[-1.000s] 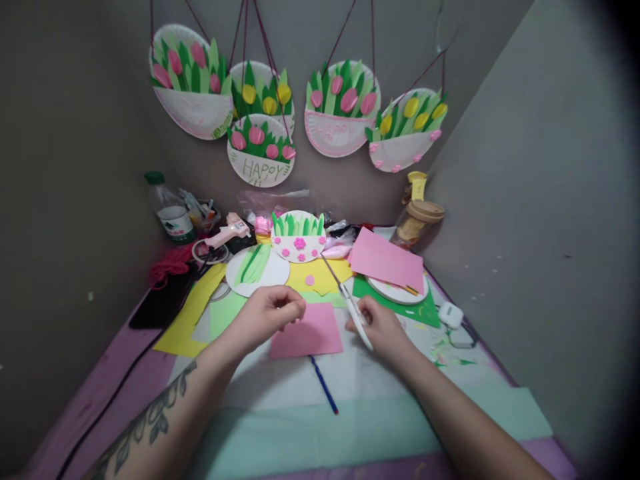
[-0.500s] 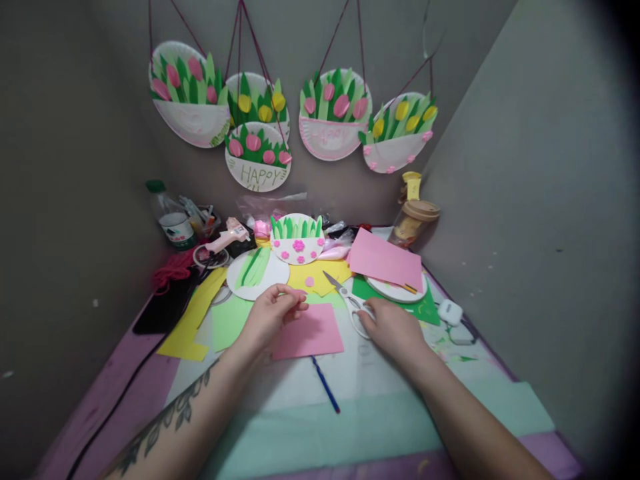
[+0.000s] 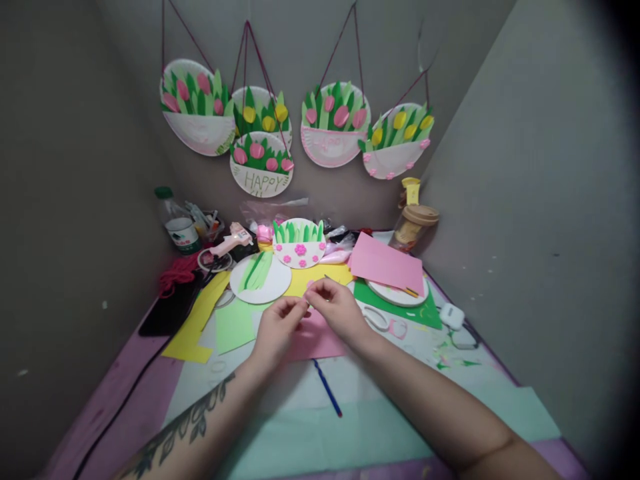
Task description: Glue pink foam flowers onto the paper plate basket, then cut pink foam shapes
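Note:
My left hand (image 3: 277, 328) and my right hand (image 3: 339, 307) meet fingertip to fingertip over a pink paper sheet (image 3: 316, 344) lying on the table. Both hands are closed in a pinch around something small that I cannot make out. White-handled scissors (image 3: 379, 319) lie flat on the table just right of my right hand, with no hand on them. A blue pen (image 3: 327, 389) lies on the table below the pink sheet, between my forearms.
Yellow paper (image 3: 193, 323), light green paper (image 3: 234, 325), a paper plate with green strips (image 3: 260, 278) and a decorated half plate (image 3: 299, 244) lie behind the hands. More pink paper (image 3: 387, 264) rests on a plate at right. A glue gun (image 3: 231, 239), a bottle (image 3: 176, 220) and a jar (image 3: 415, 225) stand by the wall.
My right hand put the scissors down on the table and moved left to meet my left hand. The view shifted slightly downward.

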The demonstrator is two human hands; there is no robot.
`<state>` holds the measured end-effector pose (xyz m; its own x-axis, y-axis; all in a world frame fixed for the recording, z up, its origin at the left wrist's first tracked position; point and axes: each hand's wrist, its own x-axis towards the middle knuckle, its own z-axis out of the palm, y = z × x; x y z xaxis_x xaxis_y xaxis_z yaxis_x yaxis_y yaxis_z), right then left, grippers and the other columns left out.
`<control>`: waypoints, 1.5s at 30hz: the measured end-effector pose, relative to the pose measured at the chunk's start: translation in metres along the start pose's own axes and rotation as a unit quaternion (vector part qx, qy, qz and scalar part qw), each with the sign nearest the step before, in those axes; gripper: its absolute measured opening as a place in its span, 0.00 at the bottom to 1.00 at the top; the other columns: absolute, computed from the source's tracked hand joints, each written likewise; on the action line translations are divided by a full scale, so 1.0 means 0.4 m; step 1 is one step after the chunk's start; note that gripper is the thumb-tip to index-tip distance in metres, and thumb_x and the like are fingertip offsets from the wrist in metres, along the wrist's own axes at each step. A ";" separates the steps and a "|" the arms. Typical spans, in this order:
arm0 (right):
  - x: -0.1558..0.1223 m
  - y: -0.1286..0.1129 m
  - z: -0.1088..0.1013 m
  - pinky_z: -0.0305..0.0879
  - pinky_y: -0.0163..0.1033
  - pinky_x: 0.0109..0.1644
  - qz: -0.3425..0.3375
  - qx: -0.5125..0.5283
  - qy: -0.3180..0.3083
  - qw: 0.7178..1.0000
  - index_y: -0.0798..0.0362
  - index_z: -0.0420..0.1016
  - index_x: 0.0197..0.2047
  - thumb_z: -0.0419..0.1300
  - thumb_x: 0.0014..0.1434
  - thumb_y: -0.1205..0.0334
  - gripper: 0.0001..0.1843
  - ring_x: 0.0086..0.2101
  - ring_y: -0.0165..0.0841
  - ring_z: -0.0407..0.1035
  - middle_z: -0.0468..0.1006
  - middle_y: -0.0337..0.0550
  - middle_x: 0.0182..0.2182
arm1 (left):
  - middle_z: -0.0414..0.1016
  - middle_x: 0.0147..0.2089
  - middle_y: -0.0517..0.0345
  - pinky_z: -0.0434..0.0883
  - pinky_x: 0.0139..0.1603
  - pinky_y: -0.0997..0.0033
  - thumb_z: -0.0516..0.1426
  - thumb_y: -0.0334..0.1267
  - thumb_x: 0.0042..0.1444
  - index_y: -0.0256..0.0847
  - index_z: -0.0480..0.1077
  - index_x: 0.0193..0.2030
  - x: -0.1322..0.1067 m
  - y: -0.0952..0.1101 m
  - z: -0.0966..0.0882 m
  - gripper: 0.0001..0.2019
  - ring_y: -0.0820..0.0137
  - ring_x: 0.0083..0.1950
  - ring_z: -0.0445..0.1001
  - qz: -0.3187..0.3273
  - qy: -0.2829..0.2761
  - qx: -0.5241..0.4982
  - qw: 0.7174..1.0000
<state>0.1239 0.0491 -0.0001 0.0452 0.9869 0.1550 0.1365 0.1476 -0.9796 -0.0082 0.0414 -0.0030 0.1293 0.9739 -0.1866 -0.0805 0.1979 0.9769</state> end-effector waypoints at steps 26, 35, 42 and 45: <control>0.039 0.080 -0.029 0.61 0.35 0.36 0.067 -0.044 -0.071 0.994 0.54 0.72 0.27 0.56 0.52 0.63 0.06 0.29 0.30 0.66 0.74 0.37 0.25 | 0.70 0.24 0.62 0.63 0.26 0.78 0.59 0.47 0.51 0.36 0.70 0.30 0.052 -0.056 -0.019 0.14 0.76 0.24 0.68 0.002 -0.022 0.077 0.997; 0.166 0.126 -0.056 0.62 0.38 0.45 0.021 -0.458 -0.067 0.886 0.56 0.74 0.44 0.56 0.56 0.64 0.12 0.43 0.38 0.69 0.75 0.51 0.45 | 0.73 0.23 0.61 0.65 0.28 0.77 0.65 0.42 0.43 0.37 0.69 0.36 0.087 -0.083 -0.033 0.16 0.76 0.23 0.69 -0.029 0.029 -0.092 0.995; 0.221 0.135 -0.026 0.62 0.40 0.36 0.105 -0.492 -0.093 0.859 0.57 0.73 0.35 0.61 0.48 0.65 0.09 0.36 0.43 0.72 0.77 0.54 0.37 | 0.74 0.24 0.59 0.63 0.26 0.77 0.65 0.40 0.43 0.35 0.70 0.35 0.093 -0.094 -0.038 0.15 0.76 0.23 0.69 -0.022 0.035 -0.104 0.994; 0.225 0.145 -0.038 0.60 0.37 0.32 0.100 -0.459 -0.093 0.878 0.56 0.72 0.30 0.62 0.46 0.67 0.05 0.31 0.38 0.70 0.77 0.48 0.30 | 0.74 0.24 0.60 0.63 0.25 0.77 0.65 0.40 0.43 0.36 0.70 0.35 0.094 -0.094 -0.040 0.14 0.75 0.24 0.70 -0.014 0.035 -0.099 0.994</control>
<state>0.1510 0.1454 -0.0409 0.0091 0.9933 -0.1153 0.8878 -0.0611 -0.4562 -0.0163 0.0725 -0.0485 0.0653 0.9717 -0.2270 -0.2725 0.2362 0.9327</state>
